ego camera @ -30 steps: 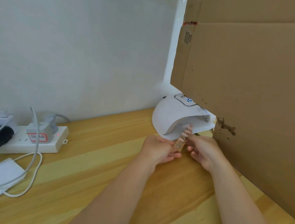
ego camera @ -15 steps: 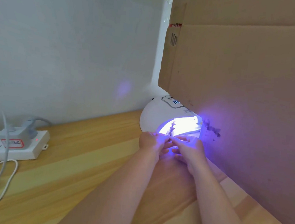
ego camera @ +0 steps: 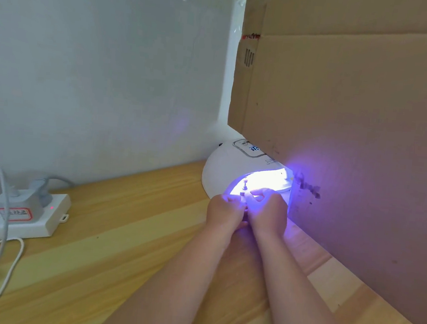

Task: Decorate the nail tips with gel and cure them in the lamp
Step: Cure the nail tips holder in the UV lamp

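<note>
A white domed nail lamp [ego camera: 226, 167] stands at the back of the wooden table against the wall, its mouth glowing bright violet and its top display lit. My left hand [ego camera: 225, 210] and my right hand [ego camera: 268, 213] meet side by side at the lamp's mouth. Together they pinch the near end of a narrow nail tip holder [ego camera: 243, 190], whose far end with the tips reaches into the glow. The glare washes out the tips, and my fingers hide most of the holder.
A tall cardboard sheet [ego camera: 352, 122] stands along the right, partly covering the lamp. A white power strip [ego camera: 25, 219] with plugs and white cables lies at the left. The wooden table [ego camera: 111, 256] stretches between them.
Both hands pushed the holder forward from in front of the lamp into its mouth. The lamp switched on and now glows violet.
</note>
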The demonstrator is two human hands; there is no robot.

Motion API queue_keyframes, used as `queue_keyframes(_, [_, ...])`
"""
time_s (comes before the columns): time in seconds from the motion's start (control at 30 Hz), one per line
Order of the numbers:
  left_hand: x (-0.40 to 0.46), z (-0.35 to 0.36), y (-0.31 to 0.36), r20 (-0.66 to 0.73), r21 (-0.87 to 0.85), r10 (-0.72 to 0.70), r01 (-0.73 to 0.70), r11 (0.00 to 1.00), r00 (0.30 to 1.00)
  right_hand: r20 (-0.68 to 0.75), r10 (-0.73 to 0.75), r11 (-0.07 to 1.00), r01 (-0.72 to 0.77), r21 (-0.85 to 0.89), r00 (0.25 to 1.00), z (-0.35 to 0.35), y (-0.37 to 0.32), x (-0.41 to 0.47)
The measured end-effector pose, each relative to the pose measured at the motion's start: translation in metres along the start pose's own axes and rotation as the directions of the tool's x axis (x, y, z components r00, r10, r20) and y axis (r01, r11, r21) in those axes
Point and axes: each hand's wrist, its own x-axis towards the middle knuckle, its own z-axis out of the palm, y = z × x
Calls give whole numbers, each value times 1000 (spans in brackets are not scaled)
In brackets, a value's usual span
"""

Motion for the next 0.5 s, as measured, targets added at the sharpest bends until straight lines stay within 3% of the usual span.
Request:
queue_keyframes(0.17, [-3, -7, -15, -6, 112, 242, -240, 964, 970, -22, -2, 988, -1, -155, 1000, 5, -7, 10])
queue_keyframes(0.27, [-10, -9, -20, -45, 29, 341, -340, 940, 939, -29, -1, 978, -5, -208, 1000, 6, -10, 14])
queue_keyframes(0.37, [-14, -10, -20, -107, -40, 369, -375, 926, 923, -30, -20, 975, 13, -221, 999, 7, -9, 15])
queue_keyframes(0.5, [-19, -17, -16, -135, -157, 297, -316, 936, 945, -60, -102, 985, 93, -148, 993, 5, -10, 7])
